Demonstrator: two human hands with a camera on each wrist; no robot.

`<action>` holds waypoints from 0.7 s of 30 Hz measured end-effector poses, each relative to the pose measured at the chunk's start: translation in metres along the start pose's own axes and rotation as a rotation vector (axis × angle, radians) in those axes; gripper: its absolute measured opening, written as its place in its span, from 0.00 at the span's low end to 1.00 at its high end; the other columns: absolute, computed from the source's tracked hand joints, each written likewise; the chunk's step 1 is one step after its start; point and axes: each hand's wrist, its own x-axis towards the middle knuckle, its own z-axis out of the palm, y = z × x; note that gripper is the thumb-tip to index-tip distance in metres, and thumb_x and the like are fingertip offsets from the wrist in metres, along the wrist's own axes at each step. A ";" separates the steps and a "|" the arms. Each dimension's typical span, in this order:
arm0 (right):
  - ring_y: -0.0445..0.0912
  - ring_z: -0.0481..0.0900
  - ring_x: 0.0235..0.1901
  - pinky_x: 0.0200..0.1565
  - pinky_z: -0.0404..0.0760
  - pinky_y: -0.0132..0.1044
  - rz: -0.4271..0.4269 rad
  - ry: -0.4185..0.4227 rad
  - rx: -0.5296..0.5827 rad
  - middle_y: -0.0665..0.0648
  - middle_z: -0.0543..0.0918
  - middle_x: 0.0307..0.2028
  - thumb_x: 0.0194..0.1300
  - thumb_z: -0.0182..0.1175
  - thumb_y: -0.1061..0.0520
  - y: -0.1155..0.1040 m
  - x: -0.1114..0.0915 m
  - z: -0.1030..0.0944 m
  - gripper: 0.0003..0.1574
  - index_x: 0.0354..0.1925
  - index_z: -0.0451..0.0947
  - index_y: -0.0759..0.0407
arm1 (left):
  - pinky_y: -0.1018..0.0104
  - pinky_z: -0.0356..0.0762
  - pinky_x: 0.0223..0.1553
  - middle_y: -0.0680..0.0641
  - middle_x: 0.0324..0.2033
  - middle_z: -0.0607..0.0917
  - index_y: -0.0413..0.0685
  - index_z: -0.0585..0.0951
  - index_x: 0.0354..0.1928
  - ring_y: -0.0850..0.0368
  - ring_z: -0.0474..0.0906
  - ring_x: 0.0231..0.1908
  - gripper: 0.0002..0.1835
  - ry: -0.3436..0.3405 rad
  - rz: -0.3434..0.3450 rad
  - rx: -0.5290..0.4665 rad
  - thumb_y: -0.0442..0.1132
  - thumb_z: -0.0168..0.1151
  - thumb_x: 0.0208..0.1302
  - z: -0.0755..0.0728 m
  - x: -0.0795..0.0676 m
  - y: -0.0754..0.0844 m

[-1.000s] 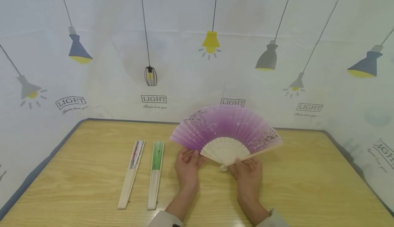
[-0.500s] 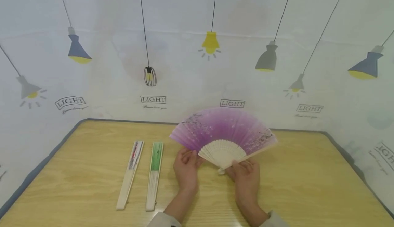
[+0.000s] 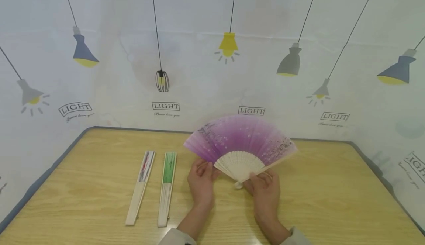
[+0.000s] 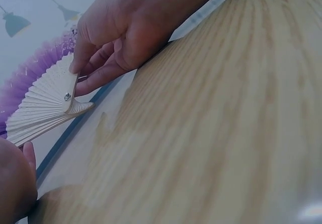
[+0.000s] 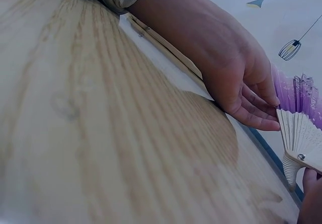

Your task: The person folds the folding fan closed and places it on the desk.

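Observation:
A spread purple folding fan (image 3: pixel 245 138) with a blossom print and pale ribs is held up at the middle of the table. My left hand (image 3: pixel 200 182) pinches its left outer rib between thumb and fingers. Close to the pivot, my right hand (image 3: pixel 265 193) grips the right outer rib with the thumb on top. In the left wrist view the fan's ribs (image 4: pixel 45 95) fan out from a metal rivet, and the right hand (image 4: pixel 126 32) holds beside it. The right wrist view has the left hand (image 5: pixel 236 73) at the rib's edge.
Two folded fans lie side by side at the left: one with a red and grey print (image 3: pixel 141 187), one green (image 3: pixel 167 189). A wooden table (image 3: pixel 325 200) is bordered by a white backdrop (image 3: pixel 199 71) printed with lamps.
The purple fan and my right hand have shifted slightly left and toward me, with its right side drawn in a little. Both hands keep hold of the fan throughout.

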 end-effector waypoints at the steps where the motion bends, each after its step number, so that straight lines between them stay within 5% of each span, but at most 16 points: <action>1: 0.43 0.81 0.37 0.44 0.84 0.39 0.002 -0.006 0.003 0.62 0.72 0.42 0.66 0.57 0.69 0.000 0.000 0.000 0.25 0.57 0.57 0.68 | 0.55 0.85 0.39 0.35 0.36 0.81 0.29 0.74 0.48 0.51 0.82 0.30 0.10 -0.001 0.000 0.004 0.24 0.57 0.64 0.000 0.000 0.000; 21: 0.44 0.80 0.36 0.45 0.84 0.40 0.006 -0.057 0.005 0.61 0.72 0.41 0.66 0.56 0.70 0.000 0.000 -0.001 0.22 0.55 0.59 0.65 | 0.55 0.85 0.39 0.37 0.36 0.82 0.29 0.75 0.50 0.54 0.82 0.29 0.13 -0.001 -0.021 0.029 0.26 0.58 0.64 -0.001 0.003 0.002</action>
